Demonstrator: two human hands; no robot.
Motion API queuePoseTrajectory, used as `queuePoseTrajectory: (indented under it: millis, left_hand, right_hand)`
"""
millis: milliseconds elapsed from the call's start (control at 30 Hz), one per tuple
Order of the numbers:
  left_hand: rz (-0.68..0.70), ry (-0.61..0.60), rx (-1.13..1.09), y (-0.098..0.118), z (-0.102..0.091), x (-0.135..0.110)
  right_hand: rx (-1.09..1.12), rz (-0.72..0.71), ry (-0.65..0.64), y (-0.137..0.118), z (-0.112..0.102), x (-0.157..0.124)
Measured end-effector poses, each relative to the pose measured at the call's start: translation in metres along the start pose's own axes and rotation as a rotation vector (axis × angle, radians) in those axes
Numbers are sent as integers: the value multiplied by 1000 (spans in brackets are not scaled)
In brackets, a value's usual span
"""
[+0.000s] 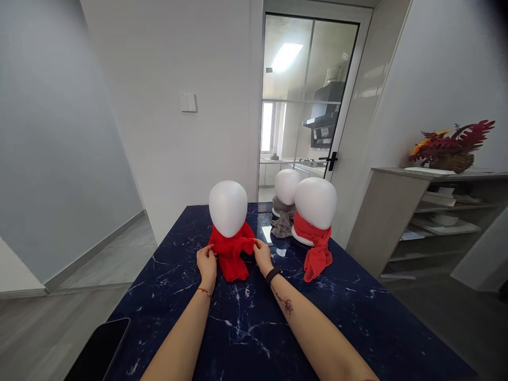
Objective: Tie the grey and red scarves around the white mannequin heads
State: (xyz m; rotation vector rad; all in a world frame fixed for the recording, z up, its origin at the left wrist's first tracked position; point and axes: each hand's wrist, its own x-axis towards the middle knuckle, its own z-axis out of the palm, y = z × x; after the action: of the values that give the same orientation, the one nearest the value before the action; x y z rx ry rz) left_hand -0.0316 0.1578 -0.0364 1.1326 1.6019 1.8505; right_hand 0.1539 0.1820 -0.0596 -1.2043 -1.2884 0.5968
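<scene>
A white foam mannequin head (227, 207) stands on the dark blue marble table (246, 328) with a red scarf (232, 256) wrapped round its neck. My left hand (207, 263) pinches the scarf's left side. My right hand (263, 255), with a black band on the wrist, pinches the scarf's right side. Both hands are closed on the cloth. To the right stands a second white head (316, 202) with a red scarf (315, 248) hanging from it. Behind them a third white head (286, 186) wears a grey scarf (282, 219).
A black phone (101, 349) lies at the table's near left corner. A shelf unit (432, 222) with a basket of red and yellow leaves (450, 148) stands to the right. A glass door (309, 100) to a kitchen is beyond the table.
</scene>
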Motion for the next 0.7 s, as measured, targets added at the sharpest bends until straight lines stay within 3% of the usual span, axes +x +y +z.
queuePoseTrajectory:
  millis: [233,333,700]
  left_hand:
    - [139,-210,267,11,1,-21]
    - [194,-246,302,7,2,-21]
    - [20,-8,228,-11,-4,-1]
  right_hand:
    - [-154,-82,-191,-21,6,-21]
    - [-182,-102,-213,-26,6,-23]
    - [23,83,81,-10,1,-5]
